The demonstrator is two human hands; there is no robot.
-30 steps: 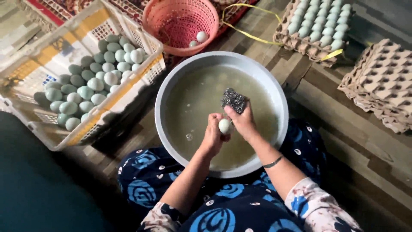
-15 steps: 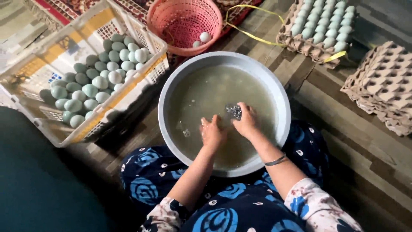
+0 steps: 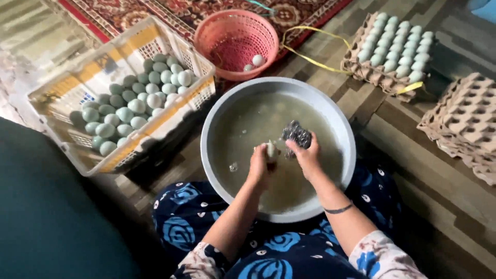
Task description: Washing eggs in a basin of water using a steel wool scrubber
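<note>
A grey round basin [image 3: 222,111] of murky water sits in front of my knees. Over the water my left hand [image 3: 260,166] grips a pale egg [image 3: 270,149]. My right hand [image 3: 307,157] holds a dark metal scouring pad [image 3: 296,135] right beside the egg, close to touching it. Both hands are low above the water near the basin's middle.
A white and yellow plastic crate [image 3: 170,111] full of pale green eggs [image 3: 126,106] stands to the left. A pink basket [image 3: 235,44] with a few eggs is beyond the basin. A filled egg tray [image 3: 395,49] and stacked empty trays [image 3: 465,124] lie on the right.
The hands dipped the egg and pad into the water, then lifted them out again. The camera view has shifted slightly.
</note>
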